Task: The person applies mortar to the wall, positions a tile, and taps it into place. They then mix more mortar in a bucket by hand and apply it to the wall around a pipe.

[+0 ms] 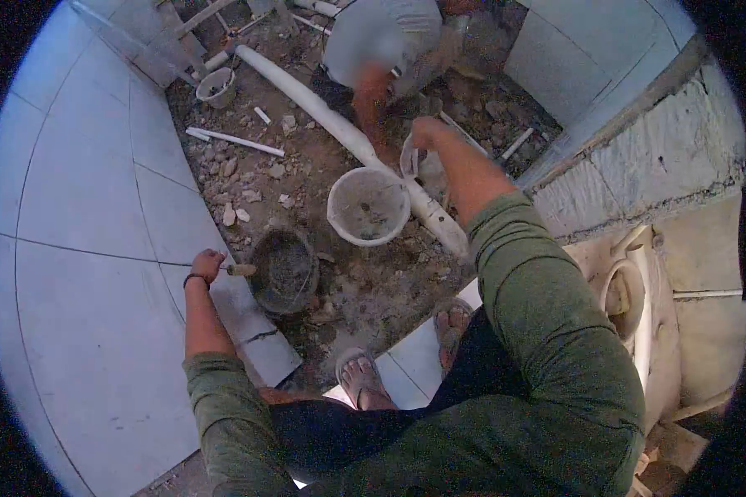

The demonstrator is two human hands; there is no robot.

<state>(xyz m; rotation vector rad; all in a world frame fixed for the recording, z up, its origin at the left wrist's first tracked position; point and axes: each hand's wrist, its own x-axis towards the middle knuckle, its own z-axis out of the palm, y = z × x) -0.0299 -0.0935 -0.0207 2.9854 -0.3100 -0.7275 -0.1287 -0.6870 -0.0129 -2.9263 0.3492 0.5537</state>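
My left hand (208,264) is closed at the tiled wall around a tool with a short wooden handle (241,270); its working end cannot be made out. Just right of that hand, a dark bucket (285,272) with grey mix stands on the dirt. My right hand (427,133) reaches forward and grips the rim of a pale bucket (408,157), which looks tilted and is partly hidden by my forearm. Between my arms a round white bucket (368,207) with grey residue inside stands beside the long white pipe (307,103).
A co-worker (381,41) crouches at the far side, an arm reaching down near the pale bucket. Rubble and thin white pipe pieces (236,142) lie on the ground. A small bucket (216,87) stands far left. Large tiles cover the left wall (83,248); a rough ledge (638,157) runs right.
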